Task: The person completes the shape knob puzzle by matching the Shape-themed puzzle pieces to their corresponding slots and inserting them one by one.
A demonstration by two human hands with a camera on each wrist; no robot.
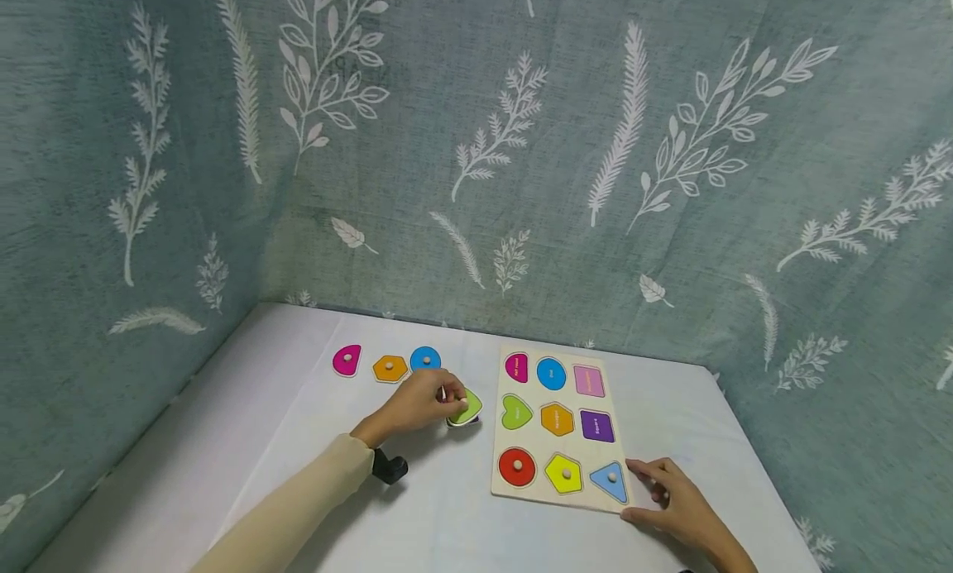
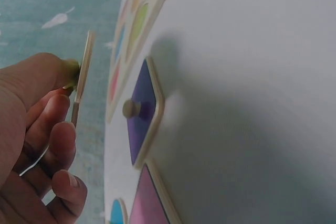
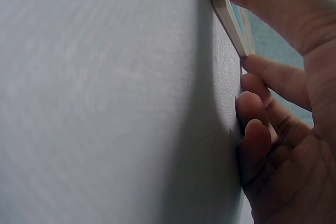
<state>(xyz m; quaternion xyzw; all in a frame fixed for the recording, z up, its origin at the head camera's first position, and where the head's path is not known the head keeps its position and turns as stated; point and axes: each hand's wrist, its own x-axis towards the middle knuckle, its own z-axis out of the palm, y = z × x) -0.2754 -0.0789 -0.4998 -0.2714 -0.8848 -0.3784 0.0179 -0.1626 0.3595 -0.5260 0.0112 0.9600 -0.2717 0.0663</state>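
My left hand (image 1: pixel 430 398) pinches a green puzzle piece (image 1: pixel 472 409) by its knob, above the white table left of the board. The left wrist view shows this piece edge-on, and fingers partly hide its shape. Below it lies a purple knobbed piece (image 2: pixel 143 114) beside a pink piece (image 2: pixel 149 198). The wooden puzzle board (image 1: pixel 547 502) has a red circle (image 1: pixel 517 467), yellow pentagon (image 1: pixel 563 474) and blue triangle (image 1: pixel 610 480) with knobs in its near row. My right hand (image 1: pixel 673 507) holds the board's near right corner between thumb and forefinger.
Loose pieces lie at the back left: a magenta half-round (image 1: pixel 347 360), an orange hexagon (image 1: pixel 390 369) and a blue oval (image 1: pixel 425 358). The board's middle and far rows show coloured recesses without knobs. A patterned green cloth (image 1: pixel 476 143) stands around the white table (image 1: pixel 417 523).
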